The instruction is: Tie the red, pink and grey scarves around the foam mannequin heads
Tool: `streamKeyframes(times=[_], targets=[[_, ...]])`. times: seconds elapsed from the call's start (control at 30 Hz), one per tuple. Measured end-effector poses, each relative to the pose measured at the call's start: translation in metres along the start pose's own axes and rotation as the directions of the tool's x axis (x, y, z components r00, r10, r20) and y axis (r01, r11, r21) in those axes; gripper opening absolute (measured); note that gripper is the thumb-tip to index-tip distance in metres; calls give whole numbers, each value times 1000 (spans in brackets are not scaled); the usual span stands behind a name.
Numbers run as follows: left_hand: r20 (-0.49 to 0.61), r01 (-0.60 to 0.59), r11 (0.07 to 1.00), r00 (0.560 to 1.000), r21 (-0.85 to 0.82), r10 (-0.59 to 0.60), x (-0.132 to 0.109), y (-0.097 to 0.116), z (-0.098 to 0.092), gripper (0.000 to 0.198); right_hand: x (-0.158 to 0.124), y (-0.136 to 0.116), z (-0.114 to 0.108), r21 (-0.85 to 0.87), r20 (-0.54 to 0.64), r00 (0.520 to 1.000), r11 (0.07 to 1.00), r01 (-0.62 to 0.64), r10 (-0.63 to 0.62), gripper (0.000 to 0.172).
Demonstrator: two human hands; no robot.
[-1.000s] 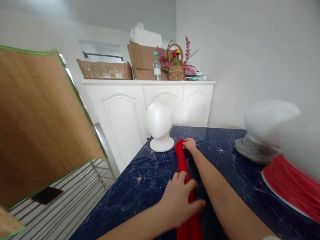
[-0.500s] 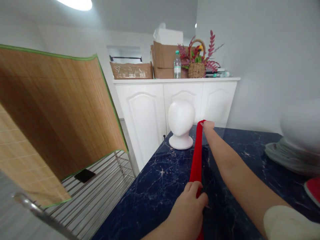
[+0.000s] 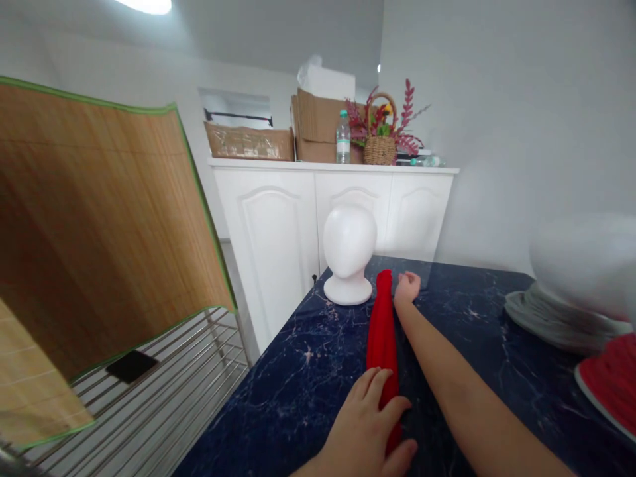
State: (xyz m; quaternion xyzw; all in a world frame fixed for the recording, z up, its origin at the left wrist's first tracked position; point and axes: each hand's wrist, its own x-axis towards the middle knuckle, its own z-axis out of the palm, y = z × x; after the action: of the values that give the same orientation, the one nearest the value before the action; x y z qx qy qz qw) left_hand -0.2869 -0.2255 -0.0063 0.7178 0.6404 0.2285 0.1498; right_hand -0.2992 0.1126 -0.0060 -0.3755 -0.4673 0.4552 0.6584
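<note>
A long strip of red fabric (image 3: 382,324) lies lengthwise on the dark blue marbled tabletop (image 3: 278,397), its far end slightly bunched. Across the near part of the fabric rests my left hand (image 3: 365,417), fingers apart and thumb spread. My right hand (image 3: 408,286) is just right of the fabric's far end, apart from it, with fingers curled in and nothing visible in them. A white mannequin head (image 3: 349,252) stands upright on its round base, left of the fabric's far end.
At right are a blurred white rounded form (image 3: 581,265), grey fabric (image 3: 536,318) and a red fabric item (image 3: 613,381). Left of the table stands a metal rack (image 3: 199,371) with a bamboo mat (image 3: 124,232) and a dark flat object (image 3: 132,366). White cabinets (image 3: 273,238) stand behind.
My right hand has let go of the fabric's far end and sits lower, to its right. That end has dropped to the table. My left hand has loosened its grip and spread its fingers.
</note>
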Motion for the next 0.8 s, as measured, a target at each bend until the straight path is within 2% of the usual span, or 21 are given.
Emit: streamKeyframes(times=[0.07,0.13,0.23,0.3,0.37,0.43,0.47,0.5,0.53,0.6,0.67,0.7,0.73,0.8], targets=[[0,-3,1000,1000,3,3,1,1,-1,51,-22,-9,-10,-5,-67,995,997,-81,81,16],[-26,12,1000,1000,13,-11,0,4,-3,48,-50,-21,-24,3,-77,983,986,-168,168,18],[-52,28,999,998,34,-26,-2,11,-9,45,-96,-50,-59,18,22,953,953,-302,302,17],[-66,5,999,998,49,-2,-3,13,-11,43,-128,-78,-95,23,134,917,924,-383,377,14],[-93,-25,997,995,66,31,-4,11,-11,41,-158,-113,-142,37,270,875,904,-426,402,15],[-114,-48,995,992,85,58,-2,7,-10,39,-184,-151,-194,27,504,758,870,-493,414,13],[-122,-55,994,990,92,66,-1,4,-9,38,-194,-170,-219,8,553,725,867,-498,411,9],[-128,-59,993,989,98,72,0,1,-8,38,-201,-187,-244,-5,571,718,875,-483,399,7],[-131,-61,993,989,104,75,2,-2,-6,38,-205,-203,-269,-14,562,736,894,-448,377,7],[-135,-58,992,988,113,73,5,-8,-4,38,-204,-226,-314,-7,477,833,949,-314,279,9],[-136,-55,991,988,119,71,8,-14,-3,39,-190,-239,-355,13,297,948,992,-124,115,13],[-136,-54,991,988,119,70,9,-17,-3,39,-178,-241,-375,25,167,986,999,-28,24,15],[-136,-53,992,988,115,69,10,-19,-4,39,-165,-241,-393,29,32,998,998,53,-54,18],[-126,-51,994,990,96,63,11,-19,-7,40,-133,-237,-425,32,-190,972,989,143,-135,28]])
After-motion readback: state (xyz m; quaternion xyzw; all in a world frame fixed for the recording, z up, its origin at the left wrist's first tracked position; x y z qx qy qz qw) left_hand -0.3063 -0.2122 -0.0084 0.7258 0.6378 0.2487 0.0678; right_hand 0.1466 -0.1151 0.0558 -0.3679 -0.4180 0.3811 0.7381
